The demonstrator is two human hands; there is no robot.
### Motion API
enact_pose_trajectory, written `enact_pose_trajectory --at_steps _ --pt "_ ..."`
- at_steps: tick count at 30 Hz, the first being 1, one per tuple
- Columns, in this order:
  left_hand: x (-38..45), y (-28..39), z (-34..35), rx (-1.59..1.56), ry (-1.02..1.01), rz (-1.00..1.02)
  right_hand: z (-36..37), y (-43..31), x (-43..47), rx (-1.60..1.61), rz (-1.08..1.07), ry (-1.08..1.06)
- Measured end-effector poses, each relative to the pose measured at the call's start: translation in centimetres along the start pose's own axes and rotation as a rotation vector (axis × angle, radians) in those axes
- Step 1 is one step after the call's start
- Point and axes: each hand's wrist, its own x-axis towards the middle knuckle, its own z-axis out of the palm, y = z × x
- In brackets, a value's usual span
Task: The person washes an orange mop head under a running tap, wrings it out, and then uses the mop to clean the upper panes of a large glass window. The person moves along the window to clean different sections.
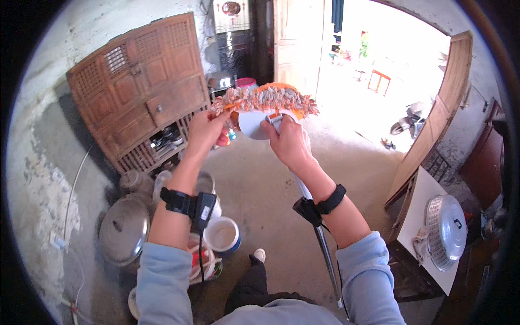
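A flat mop head (266, 99) with a grey and orange chenille pad is raised in front of me, its pale plate (252, 124) turned towards me. My left hand (208, 129) pinches the pad's orange edge at the left end. At the middle of the plate my right hand (290, 140) grips the joint where the pole meets the head. The metal mop pole (325, 248) runs down past my right forearm towards my body. Part of the joint is hidden behind my right fingers.
A wooden cabinet (140, 89) stands against the left wall. Below it are a large lidded metal pot (125, 229) and a white bucket (222, 235). A table (424, 227) at right bears a lidded metal pan (449, 231). An open wooden door (300, 44) leads to bright daylight.
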Motion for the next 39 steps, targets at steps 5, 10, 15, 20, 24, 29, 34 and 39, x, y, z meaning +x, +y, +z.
enact_pose_trajectory --at_steps 5,10,15,20,24,29,34,39 --pt "6.0 -3.0 9.5 -0.598 0.143 0.249 1.8 5.1 5.1 -0.071 -0.031 0.059" --pt "9.6 -2.2 17.1 -1.252 -0.084 0.217 1.5 9.8 11.3 -0.047 0.121 0.038" --pt "15.4 0.0 24.0 -1.590 -0.502 0.264 0.3 15.9 14.6 0.004 0.101 0.126" --pt "20.7 0.5 31.1 -1.371 -0.826 0.280 -1.0 21.6 16.9 0.089 0.299 0.162" --pt "25.6 1.6 38.0 -1.206 -0.724 0.376 -2.8 27.1 19.9 0.136 0.377 0.211" --pt "30.7 3.6 46.3 -0.339 -0.366 0.885 -4.9 35.6 26.6 0.068 0.415 0.308" --pt "35.2 6.2 56.0 -0.294 -0.271 0.449 -5.3 42.6 33.1 -0.057 0.420 0.408" --pt "38.6 4.9 62.1 -0.999 -1.025 -0.704 -4.7 48.2 37.5 -0.030 0.475 0.400"
